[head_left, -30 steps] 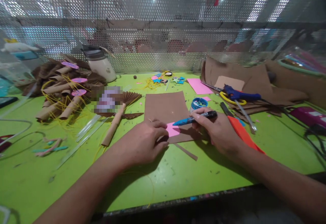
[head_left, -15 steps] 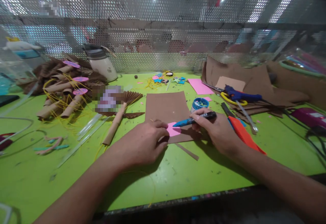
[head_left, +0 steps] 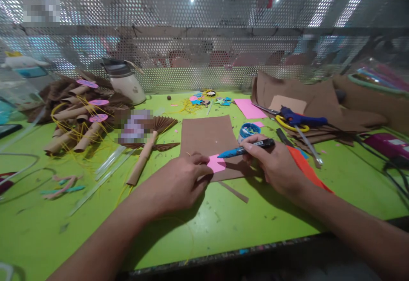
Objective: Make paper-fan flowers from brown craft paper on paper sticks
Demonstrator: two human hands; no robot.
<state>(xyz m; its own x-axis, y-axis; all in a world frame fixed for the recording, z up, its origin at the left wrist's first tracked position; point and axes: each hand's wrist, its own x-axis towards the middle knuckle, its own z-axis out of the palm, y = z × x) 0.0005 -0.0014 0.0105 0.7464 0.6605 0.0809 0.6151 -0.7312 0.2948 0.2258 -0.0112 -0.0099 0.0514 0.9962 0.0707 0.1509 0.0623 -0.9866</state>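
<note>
Curled fingers of my left hand (head_left: pixel 183 181) hold the left edge of a small pink paper piece (head_left: pixel 216 164). That piece lies on a brown paper sheet (head_left: pixel 206 134) in front of me. In my right hand (head_left: pixel 275 166) is a blue marker (head_left: pixel 239 149) with a black rear end, its tip over the pink piece. Whether the tip touches the paper, I cannot tell. A small blue-rimmed tub (head_left: pixel 249 131) stands just behind my right hand, and an orange piece (head_left: pixel 308 168) lies beside it, partly hidden.
At left are rolled brown paper tubes (head_left: pixel 86 138), a brown pleated fan (head_left: pixel 164 125), clear sticks (head_left: pixel 110 163) and a bottle (head_left: pixel 126 85). Small cutouts (head_left: pixel 207 99) lie at the back. To the right lie a blue glue gun (head_left: pixel 302 118), a pink sheet (head_left: pixel 249 108) and stacked brown paper (head_left: pixel 294 87).
The marker and my right hand have shifted slightly right relative to the pink piece. My left hand stays on the paper. The whole view has moved a little.
</note>
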